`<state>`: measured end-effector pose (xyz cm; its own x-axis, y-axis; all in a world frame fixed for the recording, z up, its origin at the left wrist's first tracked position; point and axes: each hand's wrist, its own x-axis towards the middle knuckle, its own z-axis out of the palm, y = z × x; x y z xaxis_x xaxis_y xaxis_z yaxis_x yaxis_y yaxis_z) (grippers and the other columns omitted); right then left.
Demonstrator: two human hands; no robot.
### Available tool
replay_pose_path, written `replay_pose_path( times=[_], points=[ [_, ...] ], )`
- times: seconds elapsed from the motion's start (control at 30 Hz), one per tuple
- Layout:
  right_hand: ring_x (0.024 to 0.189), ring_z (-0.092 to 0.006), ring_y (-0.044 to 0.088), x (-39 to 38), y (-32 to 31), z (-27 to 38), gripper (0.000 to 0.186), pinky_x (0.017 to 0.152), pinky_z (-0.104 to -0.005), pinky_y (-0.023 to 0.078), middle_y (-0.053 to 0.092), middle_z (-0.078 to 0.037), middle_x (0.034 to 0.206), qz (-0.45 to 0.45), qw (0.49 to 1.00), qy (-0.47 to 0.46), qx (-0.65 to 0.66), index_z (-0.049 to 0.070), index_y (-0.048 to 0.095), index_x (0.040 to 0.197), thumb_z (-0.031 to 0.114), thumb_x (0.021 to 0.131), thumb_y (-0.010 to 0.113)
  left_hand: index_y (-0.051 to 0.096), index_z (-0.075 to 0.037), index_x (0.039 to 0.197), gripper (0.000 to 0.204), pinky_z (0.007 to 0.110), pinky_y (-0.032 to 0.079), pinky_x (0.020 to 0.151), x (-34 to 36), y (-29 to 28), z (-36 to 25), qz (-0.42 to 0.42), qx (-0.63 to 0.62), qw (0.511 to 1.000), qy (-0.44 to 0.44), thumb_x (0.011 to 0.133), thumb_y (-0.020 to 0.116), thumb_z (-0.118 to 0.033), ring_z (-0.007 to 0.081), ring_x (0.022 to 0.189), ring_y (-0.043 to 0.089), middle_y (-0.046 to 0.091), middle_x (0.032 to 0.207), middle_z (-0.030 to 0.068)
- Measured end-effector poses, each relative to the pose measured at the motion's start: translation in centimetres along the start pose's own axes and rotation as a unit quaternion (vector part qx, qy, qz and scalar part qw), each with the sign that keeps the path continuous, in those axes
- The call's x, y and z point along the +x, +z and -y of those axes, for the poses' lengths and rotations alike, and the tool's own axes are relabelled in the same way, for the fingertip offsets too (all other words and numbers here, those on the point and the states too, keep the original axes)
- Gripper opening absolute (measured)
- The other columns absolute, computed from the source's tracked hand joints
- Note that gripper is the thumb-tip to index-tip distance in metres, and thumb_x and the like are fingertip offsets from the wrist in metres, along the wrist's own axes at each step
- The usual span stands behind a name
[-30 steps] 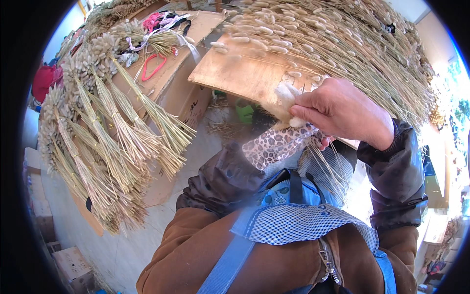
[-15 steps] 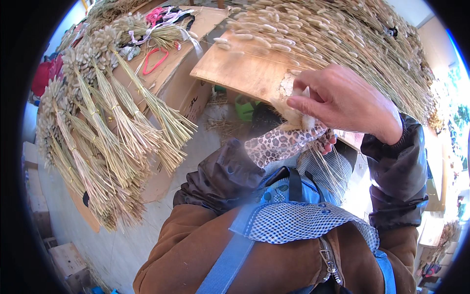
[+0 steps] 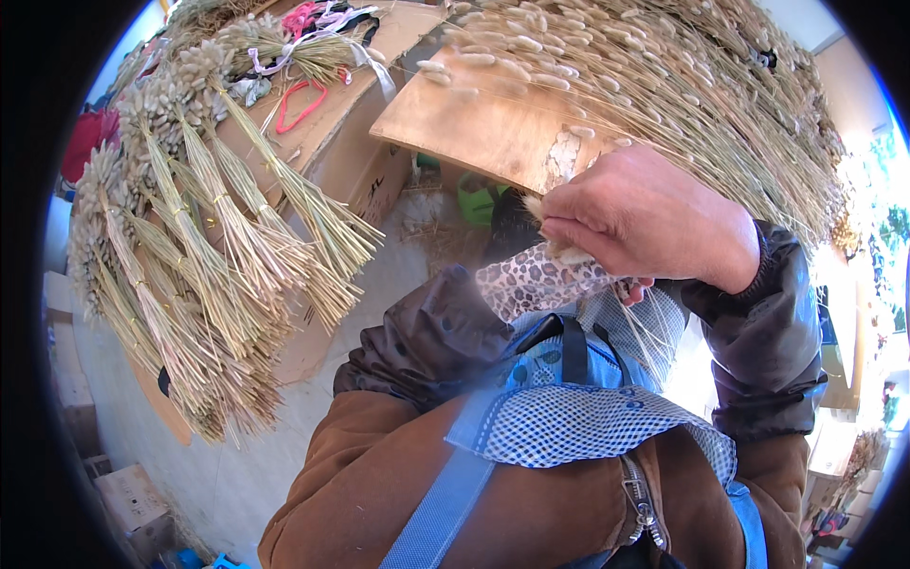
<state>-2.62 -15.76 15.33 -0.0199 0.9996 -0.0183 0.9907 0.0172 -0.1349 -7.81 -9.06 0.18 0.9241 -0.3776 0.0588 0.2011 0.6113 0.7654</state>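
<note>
My right hand (image 3: 654, 213), bare, is closed at the fingertips over a small bunch of fluffy grass heads (image 3: 534, 209), covering most of them. Below it my left hand (image 3: 569, 275), in a leopard-print covering, is wrapped round the bunch's stems, with pink fingertips showing at its right. Thin straw stems (image 3: 645, 332) hang from that hand over my blue checked apron (image 3: 588, 422). Both hands are just in front of the near edge of a plywood board (image 3: 445, 114).
Loose dried grass (image 3: 664, 85) covers much of the board. At the left, tied grass bundles (image 3: 237, 237) lie on cardboard (image 3: 360, 104) with a pink band (image 3: 299, 123) and cloth strips (image 3: 332, 24). A green container (image 3: 474, 204) is under the board; boxes (image 3: 133, 503) stand lower left.
My right hand has shifted slightly left and its fingers have come down over the fluffy heads, which are now mostly hidden. My left hand has barely moved.
</note>
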Motion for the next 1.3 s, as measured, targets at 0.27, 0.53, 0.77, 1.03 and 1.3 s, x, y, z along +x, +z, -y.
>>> replay_pose_path(
  times=[0.27, 0.53, 0.77, 1.03, 1.3],
  points=[
    [0.058, -0.0094, 0.061, -2.5, -0.4, -1.2, 0.022, 0.052, -0.0233, 0.048, 0.061, -0.006, 0.07, -0.071, 0.969, 0.148, 0.185, -0.003, 0.058, 0.103, 0.016, 0.093, 0.058, 0.05, 0.001, 0.112, 0.035, 0.026, 0.053, 0.06, 0.0, -1.7, 0.8, 0.066, -0.082, 0.994, 0.003, 0.092, 0.056, -0.028, 0.0184, 0.071, 0.061, 0.059, 0.088, 0.0128],
    [0.053, -0.0114, 0.06, -6.2, 0.4, 1.1, 0.013, 0.047, -0.0252, 0.044, 0.058, -0.007, 0.063, -0.165, 0.934, 0.212, 0.235, 0.0, 0.058, 0.095, 0.012, 0.093, 0.054, 0.053, -0.001, 0.112, 0.042, 0.026, 0.055, 0.055, 0.0, -2.6, 2.6, 0.041, -0.115, 0.992, 0.039, 0.091, 0.059, -0.037, 0.0197, 0.069, 0.064, 0.062, 0.091, 0.0167],
    [0.049, -0.011, 0.059, -7.4, 3.8, 2.7, 0.02, 0.044, -0.0215, 0.041, 0.06, -0.006, 0.06, -0.165, 0.954, 0.162, 0.191, -0.003, 0.054, 0.107, 0.004, 0.089, 0.059, 0.052, -0.001, 0.113, 0.04, 0.026, 0.053, 0.06, 0.3, -2.4, 3.0, 0.034, -0.123, 0.991, 0.034, 0.091, 0.057, -0.035, 0.0197, 0.074, 0.063, 0.061, 0.094, 0.0167],
    [0.058, -0.0293, 0.064, -7.6, 5.9, 2.7, 0.021, 0.052, -0.0363, 0.049, 0.063, -0.013, 0.066, -0.241, 0.93, 0.216, 0.177, 0.002, 0.054, 0.105, 0.005, 0.085, 0.061, 0.051, -0.001, 0.114, 0.039, 0.027, 0.052, 0.065, 1.2, -1.3, 2.6, 0.013, -0.123, 0.992, 0.034, 0.092, 0.055, -0.033, 0.0196, 0.079, 0.062, 0.06, 0.097, 0.0166],
    [0.041, -0.0153, 0.053, -6.6, 7.0, 5.8, 0.019, 0.039, -0.0283, 0.038, 0.052, -0.003, 0.052, -0.335, 0.926, 0.17, 0.021, 0.002, 0.056, 0.089, 0.009, 0.08, 0.071, 0.051, -0.001, 0.116, 0.038, 0.027, 0.051, 0.07, 1.4, -1.2, 2.9, -0.003, -0.138, 0.99, 0.029, 0.093, 0.053, -0.03, 0.0195, 0.085, 0.06, 0.059, 0.1, 0.0166]
  ],
)
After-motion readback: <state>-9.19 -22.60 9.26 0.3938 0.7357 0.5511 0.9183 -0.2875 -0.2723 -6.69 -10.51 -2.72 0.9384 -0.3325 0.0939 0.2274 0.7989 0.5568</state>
